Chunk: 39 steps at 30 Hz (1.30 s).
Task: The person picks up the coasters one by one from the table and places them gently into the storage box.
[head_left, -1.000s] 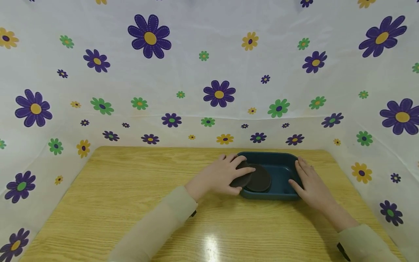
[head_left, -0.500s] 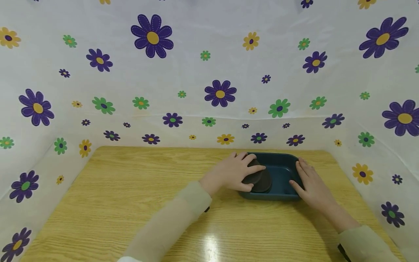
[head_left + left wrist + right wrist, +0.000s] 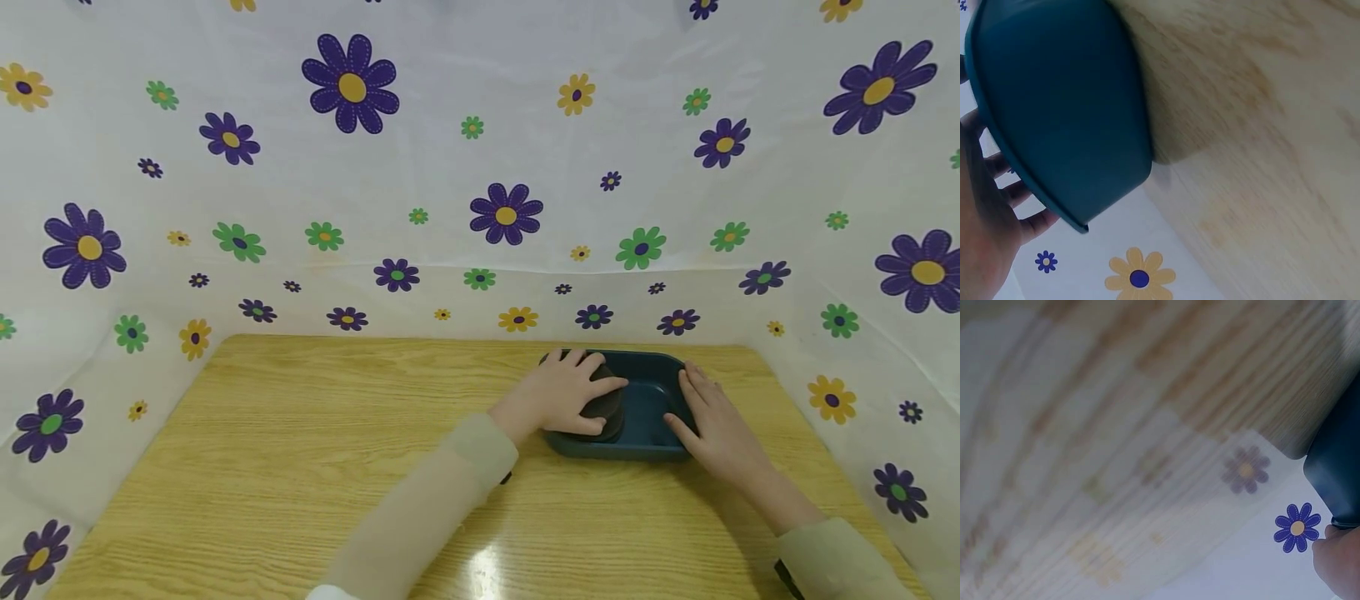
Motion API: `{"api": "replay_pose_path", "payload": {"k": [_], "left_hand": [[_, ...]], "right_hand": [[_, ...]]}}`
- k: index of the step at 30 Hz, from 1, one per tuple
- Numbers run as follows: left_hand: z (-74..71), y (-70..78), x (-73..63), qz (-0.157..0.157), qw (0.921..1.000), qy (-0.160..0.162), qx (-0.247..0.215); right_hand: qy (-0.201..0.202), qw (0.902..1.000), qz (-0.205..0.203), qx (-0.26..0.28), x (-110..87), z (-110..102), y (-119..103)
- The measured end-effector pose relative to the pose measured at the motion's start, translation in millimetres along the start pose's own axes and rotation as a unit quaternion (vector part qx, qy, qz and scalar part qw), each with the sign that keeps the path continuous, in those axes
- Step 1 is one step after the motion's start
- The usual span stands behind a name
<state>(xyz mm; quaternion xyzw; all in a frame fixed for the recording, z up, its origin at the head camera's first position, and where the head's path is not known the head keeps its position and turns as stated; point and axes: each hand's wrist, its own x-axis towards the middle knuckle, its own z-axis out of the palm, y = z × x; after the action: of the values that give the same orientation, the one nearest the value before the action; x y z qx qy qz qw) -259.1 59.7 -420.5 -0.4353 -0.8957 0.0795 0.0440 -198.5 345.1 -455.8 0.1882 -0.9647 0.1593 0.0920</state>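
Observation:
A dark teal rectangular tub [image 3: 630, 452] stands near the table's far edge, right of centre. Inside its left end lies a flat black disc [image 3: 617, 423], mostly covered by a second black disc [image 3: 597, 406]. My left hand [image 3: 558, 393] spreads over that upper disc and grips it by the edges. At the tub's right end my right hand [image 3: 716, 429] rests on the rim with extended fingers, its thumb reaching over the inside. The left wrist view shows the tub's outer wall [image 3: 1060, 112] beside the left hand [image 3: 988, 231]. In the right wrist view only part of the right hand [image 3: 1342, 562] shows.
The tub stands on a wood-grain table [image 3: 315, 433]. A white cloth [image 3: 420, 158] printed with purple, yellow and green flowers hangs behind the table and along both sides.
My left hand has moved right with the upper disc, from the tub's left edge to over the lower disc. The right hand has stayed on the rim.

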Motion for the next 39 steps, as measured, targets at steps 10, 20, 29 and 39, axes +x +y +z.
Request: {"api": "replay_pose_path", "payload": {"k": [10,20,29,39], "left_hand": [[8.3,8.3,9.5,-0.012,0.9993,-0.029,0.019],[7.9,8.7,6.7,-0.014,0.9988,-0.038,0.026],[6.1,9.2,-5.9,0.002,0.999,-0.011,0.044],[1.4,-2.4,-34.6,0.003,0.9998,0.015,0.014]], "right_hand": [[0.011,0.9999,-0.008,-0.001,0.1,3,2],[0.007,1.0,-0.004,0.0,-1.2,2,2],[0.006,1.0,-0.005,-0.005,-1.4,1,0],[0.002,1.0,-0.001,-0.003,-1.0,1,0]]}}
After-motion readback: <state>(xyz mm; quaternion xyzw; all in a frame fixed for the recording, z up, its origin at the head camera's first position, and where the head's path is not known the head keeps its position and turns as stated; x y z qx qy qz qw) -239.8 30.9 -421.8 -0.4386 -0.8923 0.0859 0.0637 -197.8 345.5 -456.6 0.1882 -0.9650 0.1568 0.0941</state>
